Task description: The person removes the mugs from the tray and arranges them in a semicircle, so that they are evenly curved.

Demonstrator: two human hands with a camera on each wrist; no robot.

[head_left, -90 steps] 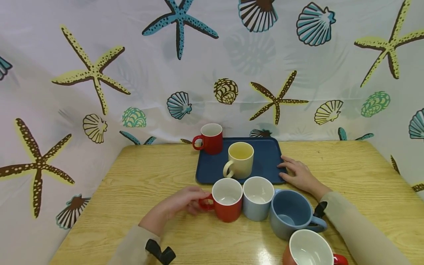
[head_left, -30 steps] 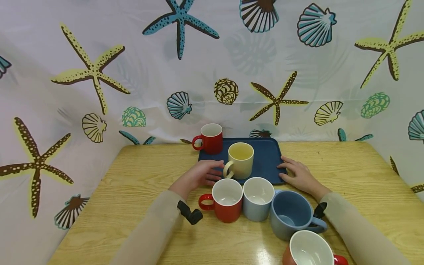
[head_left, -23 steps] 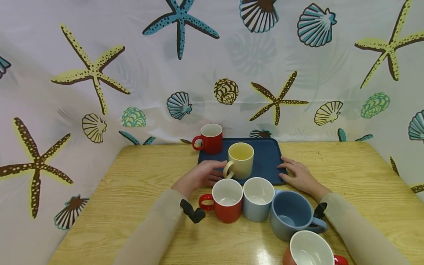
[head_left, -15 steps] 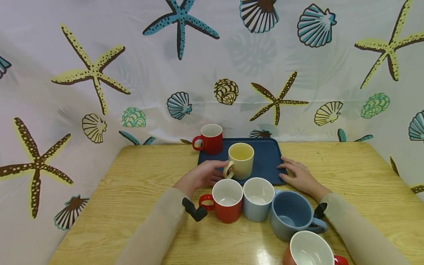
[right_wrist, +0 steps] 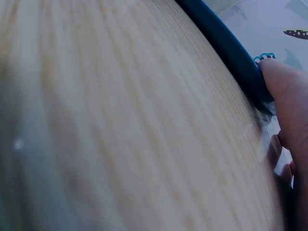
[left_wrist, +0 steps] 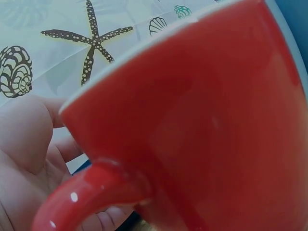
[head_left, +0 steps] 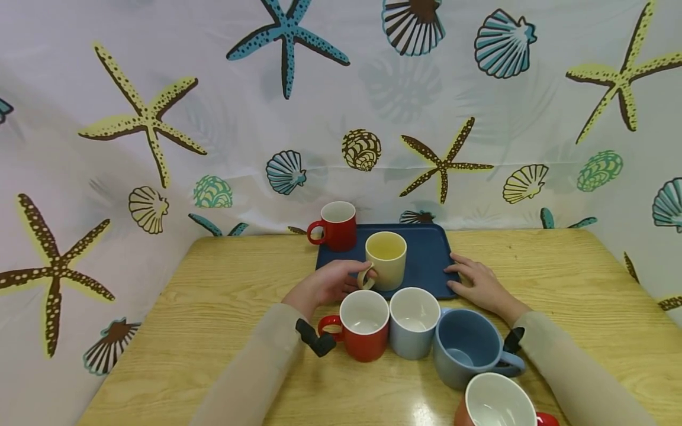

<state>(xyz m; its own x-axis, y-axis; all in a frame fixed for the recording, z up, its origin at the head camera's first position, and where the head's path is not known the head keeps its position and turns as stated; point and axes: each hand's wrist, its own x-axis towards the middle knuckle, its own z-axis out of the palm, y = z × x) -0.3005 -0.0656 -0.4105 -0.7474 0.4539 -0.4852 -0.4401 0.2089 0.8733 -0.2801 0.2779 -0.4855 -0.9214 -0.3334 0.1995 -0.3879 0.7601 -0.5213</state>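
My left hand (head_left: 331, 280) holds the handle of a pale yellow mug (head_left: 386, 260), with fingertips showing through the loop. The mug stands upright on a dark blue tray (head_left: 426, 254). In the left wrist view a red mug (left_wrist: 202, 115) with a white inside covers much of that hand. My right hand (head_left: 482, 287) rests at the tray's right edge, fingers loosely bent over the rim and thumb by the near corner. In the right wrist view its thumb (right_wrist: 284, 86) touches the tray's rim (right_wrist: 236, 53).
Another red mug (head_left: 340, 228) stands at the tray's back left. In front of the tray are a red mug (head_left: 364, 337), a pale blue mug (head_left: 412, 340), a wider blue mug (head_left: 453, 367) and a reddish mug (head_left: 463, 411). A patterned cloth (head_left: 319, 124) hangs behind the wooden table (head_left: 229, 284).
My left hand has gone from the front red mug's handle, forward and to the right, onto the yellow mug's handle. My right hand has stayed at the tray's edge.
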